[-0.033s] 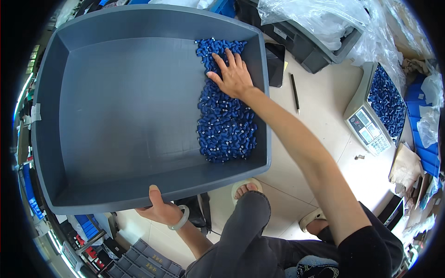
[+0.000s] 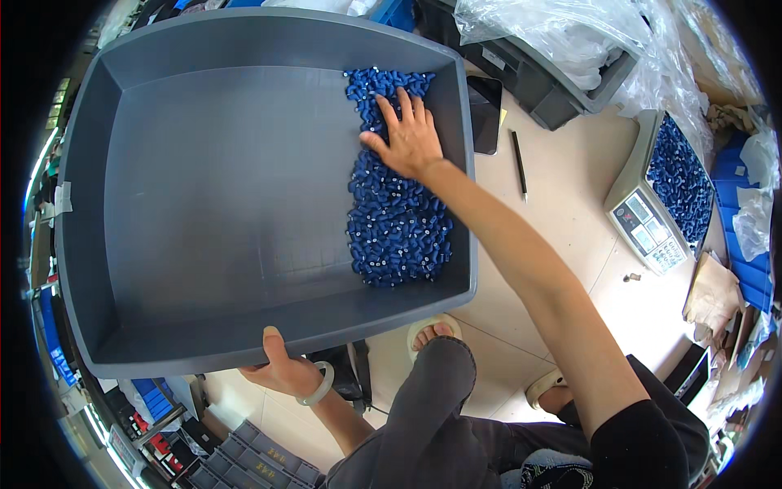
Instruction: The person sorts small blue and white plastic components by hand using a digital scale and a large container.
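A large grey plastic tub (image 2: 204,187) is tilted in front of me. Small dark-blue tubular pieces (image 2: 399,244) lie heaped in a band along its right side, some showing pale ends. My right hand (image 2: 410,143) rests palm down on the upper part of that heap, its fingers spread and holding nothing. At the tub's near edge, my left hand (image 2: 285,375) grips the rim, thumb up against the outer wall and the other fingers hidden underneath.
Right of the tub are a dark phone (image 2: 486,122), a black pencil (image 2: 519,167) and a crate (image 2: 538,81) with clear plastic bags (image 2: 562,41). A weighing scale (image 2: 643,224) farther right bears more blue pieces (image 2: 678,179). Grey crates (image 2: 252,460) stand at lower left.
My right hand has shifted very slightly toward me over the blue pieces. The left hand and the tub look unmoved.
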`<state>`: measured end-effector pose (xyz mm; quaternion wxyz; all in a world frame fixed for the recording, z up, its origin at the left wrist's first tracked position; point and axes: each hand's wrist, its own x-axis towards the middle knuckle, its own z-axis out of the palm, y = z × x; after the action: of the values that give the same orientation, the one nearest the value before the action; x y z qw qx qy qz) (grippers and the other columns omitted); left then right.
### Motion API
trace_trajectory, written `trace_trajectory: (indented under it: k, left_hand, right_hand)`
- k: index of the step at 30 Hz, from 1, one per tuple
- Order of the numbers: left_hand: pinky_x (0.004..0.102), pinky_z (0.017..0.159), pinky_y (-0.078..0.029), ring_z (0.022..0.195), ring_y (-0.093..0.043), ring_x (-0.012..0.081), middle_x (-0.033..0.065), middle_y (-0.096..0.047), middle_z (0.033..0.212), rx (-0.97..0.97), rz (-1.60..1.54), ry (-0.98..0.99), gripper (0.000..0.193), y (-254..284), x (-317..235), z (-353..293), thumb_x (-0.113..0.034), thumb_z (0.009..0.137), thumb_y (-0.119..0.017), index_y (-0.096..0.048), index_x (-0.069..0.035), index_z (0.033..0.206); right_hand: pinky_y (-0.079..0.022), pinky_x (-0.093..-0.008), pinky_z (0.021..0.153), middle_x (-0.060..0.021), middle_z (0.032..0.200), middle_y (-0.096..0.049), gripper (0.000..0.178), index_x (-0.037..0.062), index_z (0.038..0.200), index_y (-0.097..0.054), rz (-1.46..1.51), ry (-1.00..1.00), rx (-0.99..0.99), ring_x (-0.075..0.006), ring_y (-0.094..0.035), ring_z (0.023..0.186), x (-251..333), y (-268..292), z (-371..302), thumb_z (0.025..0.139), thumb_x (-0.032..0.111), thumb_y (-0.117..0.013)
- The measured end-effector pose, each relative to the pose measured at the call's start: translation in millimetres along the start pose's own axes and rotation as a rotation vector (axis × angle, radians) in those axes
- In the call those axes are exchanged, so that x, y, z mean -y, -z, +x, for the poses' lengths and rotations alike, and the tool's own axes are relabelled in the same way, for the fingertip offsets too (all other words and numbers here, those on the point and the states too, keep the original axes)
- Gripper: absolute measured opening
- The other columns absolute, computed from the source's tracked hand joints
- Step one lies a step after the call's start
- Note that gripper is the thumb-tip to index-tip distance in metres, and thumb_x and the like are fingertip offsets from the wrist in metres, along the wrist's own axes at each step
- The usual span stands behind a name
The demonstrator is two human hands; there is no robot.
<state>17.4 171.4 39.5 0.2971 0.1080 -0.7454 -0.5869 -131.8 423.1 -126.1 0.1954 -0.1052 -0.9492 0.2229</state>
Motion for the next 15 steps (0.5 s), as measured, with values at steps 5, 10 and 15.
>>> trace_trajectory:
  k: [5,10,15]
  left_hand:
    - [0.0330,0.076,-0.054,0.085,-0.062,0.0216,0.0151,-0.060,0.096,-0.023,-0.006,0.009,0.037,3,3,2,-0.009,0.076,-0.064,-0.052,0.005,0.108]
    - [0.0315,0.074,-0.055,0.083,-0.062,0.0221,0.0157,-0.059,0.097,0.026,-0.025,0.037,0.038,5,6,4,-0.011,0.076,-0.065,-0.051,0.005,0.108]
    - [0.0311,0.074,-0.056,0.083,-0.063,0.0232,0.0160,-0.058,0.098,0.004,-0.027,0.032,0.041,3,5,3,-0.011,0.076,-0.065,-0.048,0.006,0.109]
  right_hand:
    - [-0.038,-0.0522,0.089,-0.0272,0.122,-0.045,0.074,0.0065,0.120,-0.051,-0.004,-0.110,0.056,-0.0425,-0.045,0.111,48,10,-59,0.079,0.068,-0.053]
    - [-0.048,-0.0448,0.064,-0.0176,0.092,-0.054,0.044,0.0093,0.096,-0.057,0.013,-0.152,0.055,-0.0352,-0.057,0.079,48,11,-64,0.080,0.050,-0.063]
    - [-0.051,-0.0426,0.051,-0.0137,0.070,-0.059,0.026,0.0088,0.078,-0.059,0.115,-0.134,-0.055,-0.0328,-0.063,0.057,42,2,-59,0.083,0.034,-0.064]
